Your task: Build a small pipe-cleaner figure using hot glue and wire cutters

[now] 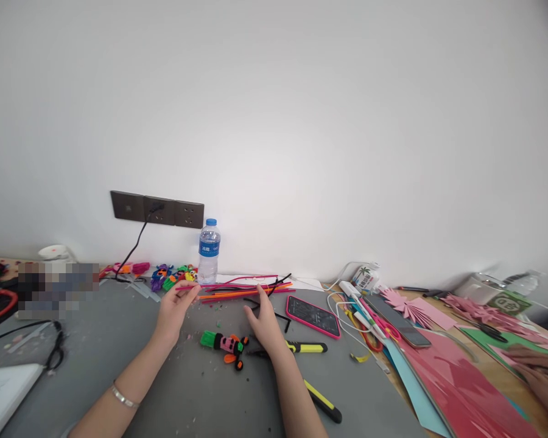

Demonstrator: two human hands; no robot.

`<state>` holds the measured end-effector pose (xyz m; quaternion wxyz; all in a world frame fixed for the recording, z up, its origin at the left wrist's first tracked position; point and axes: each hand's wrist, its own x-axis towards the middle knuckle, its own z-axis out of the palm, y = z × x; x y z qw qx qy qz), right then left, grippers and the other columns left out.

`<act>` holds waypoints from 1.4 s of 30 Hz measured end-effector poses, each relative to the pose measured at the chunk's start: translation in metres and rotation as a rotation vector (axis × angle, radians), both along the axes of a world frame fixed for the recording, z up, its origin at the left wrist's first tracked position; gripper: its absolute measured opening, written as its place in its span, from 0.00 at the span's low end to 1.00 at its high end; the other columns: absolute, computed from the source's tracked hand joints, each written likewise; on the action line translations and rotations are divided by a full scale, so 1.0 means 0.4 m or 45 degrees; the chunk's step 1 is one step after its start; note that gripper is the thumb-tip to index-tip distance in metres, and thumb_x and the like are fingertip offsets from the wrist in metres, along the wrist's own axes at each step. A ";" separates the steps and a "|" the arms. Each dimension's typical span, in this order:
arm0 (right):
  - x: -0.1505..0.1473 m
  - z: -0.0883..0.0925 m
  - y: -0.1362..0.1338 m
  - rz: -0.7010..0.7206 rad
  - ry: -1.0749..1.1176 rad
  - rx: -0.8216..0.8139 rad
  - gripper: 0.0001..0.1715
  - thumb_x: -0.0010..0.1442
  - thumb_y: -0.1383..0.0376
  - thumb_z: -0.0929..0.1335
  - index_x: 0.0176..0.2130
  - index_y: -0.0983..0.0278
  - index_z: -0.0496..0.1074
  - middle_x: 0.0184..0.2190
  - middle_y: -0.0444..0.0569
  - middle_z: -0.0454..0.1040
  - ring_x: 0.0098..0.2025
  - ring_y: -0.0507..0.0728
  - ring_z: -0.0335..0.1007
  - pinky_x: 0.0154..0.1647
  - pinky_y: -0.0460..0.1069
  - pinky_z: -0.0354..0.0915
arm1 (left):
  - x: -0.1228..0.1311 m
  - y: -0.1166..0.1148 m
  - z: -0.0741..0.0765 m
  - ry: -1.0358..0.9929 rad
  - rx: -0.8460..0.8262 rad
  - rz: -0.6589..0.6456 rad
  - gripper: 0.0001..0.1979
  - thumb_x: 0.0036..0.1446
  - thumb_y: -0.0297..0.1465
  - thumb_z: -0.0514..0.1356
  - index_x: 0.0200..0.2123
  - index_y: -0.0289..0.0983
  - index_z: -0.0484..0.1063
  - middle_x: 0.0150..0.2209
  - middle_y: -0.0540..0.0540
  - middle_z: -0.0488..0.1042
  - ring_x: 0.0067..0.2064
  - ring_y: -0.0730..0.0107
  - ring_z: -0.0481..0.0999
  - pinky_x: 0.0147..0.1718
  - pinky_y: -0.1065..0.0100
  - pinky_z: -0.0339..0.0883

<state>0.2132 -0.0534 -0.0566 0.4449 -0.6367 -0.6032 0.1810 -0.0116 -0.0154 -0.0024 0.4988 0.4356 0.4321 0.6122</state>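
Observation:
My left hand (177, 307) is closed in a pinch on the left end of a pink pipe cleaner, above the grey mat (187, 389). My right hand (262, 319) has its fingers apart at the pile of pink, orange and black pipe cleaners (237, 294). A small pipe-cleaner figure (226, 344) in green, pink, black and orange lies between my forearms. Partly behind my right wrist are yellow-and-black pliers (305, 347).
A water bottle (209, 252) stands by the wall behind my left hand. Right of my right hand lies a pink-cased phone (313, 316). Colourful figures (171, 277) sit at the back left. Another person's hands (539, 371) rest over papers (475, 389) at the far right.

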 end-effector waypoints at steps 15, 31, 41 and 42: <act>0.018 -0.018 0.018 -0.195 0.099 0.043 0.34 0.57 0.59 0.64 0.60 0.67 0.60 0.58 0.61 0.64 0.60 0.67 0.61 0.56 0.61 0.63 | -0.087 0.071 0.024 -0.675 0.007 0.317 0.09 0.43 0.31 0.68 0.26 0.38 0.70 0.24 0.54 0.74 0.26 0.78 0.72 0.29 0.75 0.68; -0.013 0.124 -0.018 0.294 1.277 0.155 0.17 0.56 0.51 0.69 0.30 0.61 0.69 0.15 0.33 0.47 0.16 0.47 0.43 0.20 0.45 0.53 | 0.003 -0.014 0.017 0.132 -0.138 -0.431 0.16 0.43 0.43 0.69 0.28 0.36 0.75 0.28 0.44 0.79 0.29 0.68 0.74 0.32 0.68 0.68; 0.013 0.146 -0.023 0.127 1.328 0.299 0.15 0.58 0.50 0.65 0.33 0.58 0.68 0.25 0.43 0.65 0.25 0.53 0.61 0.33 0.52 0.66 | -0.015 0.016 0.002 -0.383 -0.306 -0.254 0.15 0.42 0.37 0.71 0.34 0.37 0.80 0.31 0.46 0.78 0.36 0.69 0.76 0.36 0.69 0.70; 0.013 0.145 -0.022 0.132 1.345 0.292 0.15 0.58 0.50 0.65 0.31 0.59 0.68 0.25 0.43 0.65 0.24 0.53 0.61 0.32 0.51 0.66 | -0.015 0.017 0.001 -0.420 -0.301 -0.261 0.15 0.42 0.36 0.71 0.35 0.37 0.80 0.30 0.47 0.77 0.35 0.70 0.75 0.36 0.70 0.70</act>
